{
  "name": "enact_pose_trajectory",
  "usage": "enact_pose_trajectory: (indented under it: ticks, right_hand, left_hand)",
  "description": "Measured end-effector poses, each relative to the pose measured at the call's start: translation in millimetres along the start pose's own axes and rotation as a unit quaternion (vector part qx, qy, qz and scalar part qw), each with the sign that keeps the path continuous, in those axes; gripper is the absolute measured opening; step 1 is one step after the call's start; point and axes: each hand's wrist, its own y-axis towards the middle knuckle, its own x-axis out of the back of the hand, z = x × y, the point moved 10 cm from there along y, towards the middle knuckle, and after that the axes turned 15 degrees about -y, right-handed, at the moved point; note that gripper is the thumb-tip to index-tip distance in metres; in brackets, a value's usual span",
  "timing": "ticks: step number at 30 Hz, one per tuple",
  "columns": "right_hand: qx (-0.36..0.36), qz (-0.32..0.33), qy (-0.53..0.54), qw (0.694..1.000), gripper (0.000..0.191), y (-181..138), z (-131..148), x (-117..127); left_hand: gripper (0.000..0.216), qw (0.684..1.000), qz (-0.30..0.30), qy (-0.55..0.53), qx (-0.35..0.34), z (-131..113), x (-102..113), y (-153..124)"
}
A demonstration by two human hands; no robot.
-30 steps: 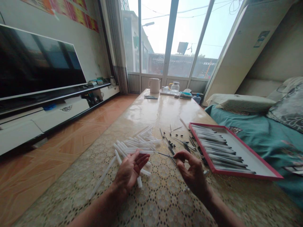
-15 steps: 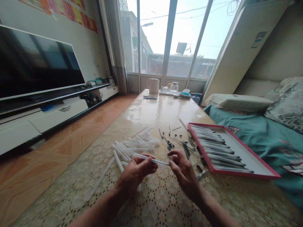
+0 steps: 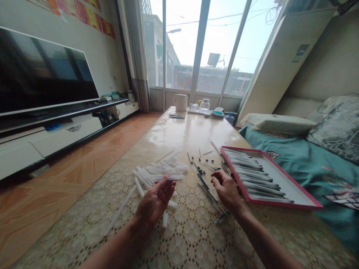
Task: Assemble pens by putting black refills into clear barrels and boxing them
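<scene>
My left hand (image 3: 157,196) is closed round a translucent white pen barrel (image 3: 176,177), holding it between thumb and fingers over a pile of similar barrels (image 3: 153,171). To the right, my right hand (image 3: 226,188) hovers over the table with its fingers curled and a small gap at the thumb; nothing shows between them. Thin dark pen refills (image 3: 207,194) lie between the two hands. Just beyond the right fingertips are several small black plugs (image 3: 204,172). Part of the loose pieces is hidden under the right hand and wrist.
A shallow pink-rimmed box (image 3: 305,205) at the right holds a row of pens (image 3: 259,172). One loose barrel (image 3: 119,213) lies at the left. A kettle (image 3: 181,102) and a glass jug (image 3: 205,104) stand at the table's far end. A sofa (image 3: 297,157) borders the right side.
My right hand has drawn away from the barrel's end, moving right towards the small black parts. The left hand has shifted slightly left and up with the barrel. The view has turned slightly.
</scene>
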Motion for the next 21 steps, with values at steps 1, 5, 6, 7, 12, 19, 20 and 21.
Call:
enact_pose_trajectory:
  ticks: [1,5,6,7,12,19,20,21]
  right_hand:
    - [0.000,0.015,-0.032,0.999,0.016,1.5,2.0,-3.7]
    - [-0.009,0.029,-0.104,0.994,0.017,11.7,6.4,-11.2]
    - [-0.009,0.028,-0.116,0.993,0.018,15.4,6.9,-13.0]
    - [-0.008,0.029,-0.127,0.991,0.019,19.4,7.1,-15.0]
    - [-0.021,0.026,-0.163,0.986,0.018,37.0,3.6,-26.3]
    - [-0.017,0.007,-0.134,0.991,0.010,36.4,6.5,-23.6]
    - [-0.009,0.006,-0.124,0.992,0.011,32.2,10.5,-21.5]
    - [0.001,0.006,-0.107,0.994,0.011,26.6,15.9,-19.6]
  left_hand:
    - [0.023,1.000,0.001,0.004,0.000,0.1,-0.2,-0.4]
    - [0.018,1.000,0.002,0.023,0.007,1.7,-0.8,-2.8]
    - [0.017,1.000,0.002,0.027,0.009,2.1,-0.9,-3.2]
    - [0.016,0.999,0.003,0.030,0.010,2.4,-1.0,-3.6]
    - [0.012,0.999,0.004,0.049,0.010,3.0,-0.2,-3.5]
    - [0.014,0.998,0.005,0.057,0.009,1.4,0.7,-1.8]
    - [0.014,0.998,0.008,0.059,0.008,1.4,0.1,-1.9]
    - [0.013,0.998,0.011,0.063,0.007,1.4,-0.4,-2.1]
